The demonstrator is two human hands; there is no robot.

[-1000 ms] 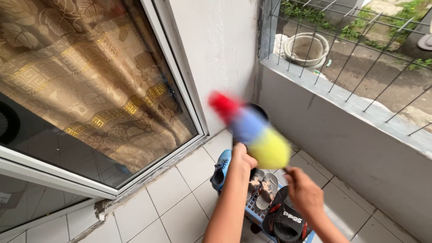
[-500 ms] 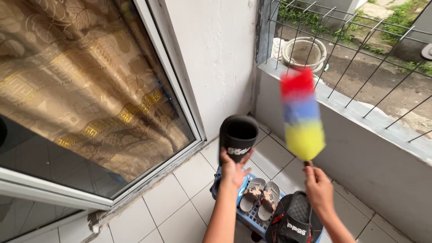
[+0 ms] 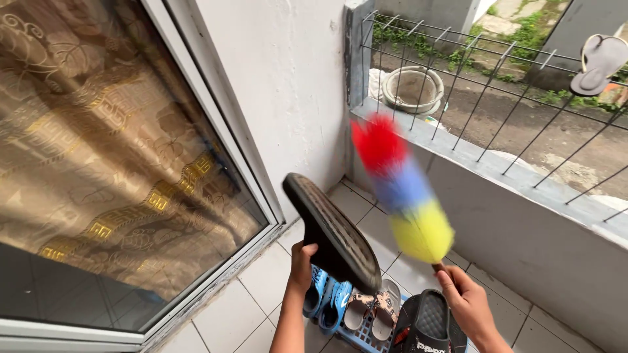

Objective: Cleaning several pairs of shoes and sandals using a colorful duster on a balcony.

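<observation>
Here the left hand (image 3: 302, 263) grips a black sandal (image 3: 331, 232); the right hand (image 3: 466, 302) grips a feather duster (image 3: 400, 188).

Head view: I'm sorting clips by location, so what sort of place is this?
Probably a home's tiled balcony or porch: a grey metal railing on a low concrete wall overlooks a yard, a curtained sliding glass door stands alongside, and a blue plastic shoe rack holds sandals.

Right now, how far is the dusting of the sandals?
In hand: the left hand holds up one black sandal, sole showing, and the right hand swings the duster beside it. Left: the other black sandal and the pairs on the blue rack. Nothing looks finished.
</observation>
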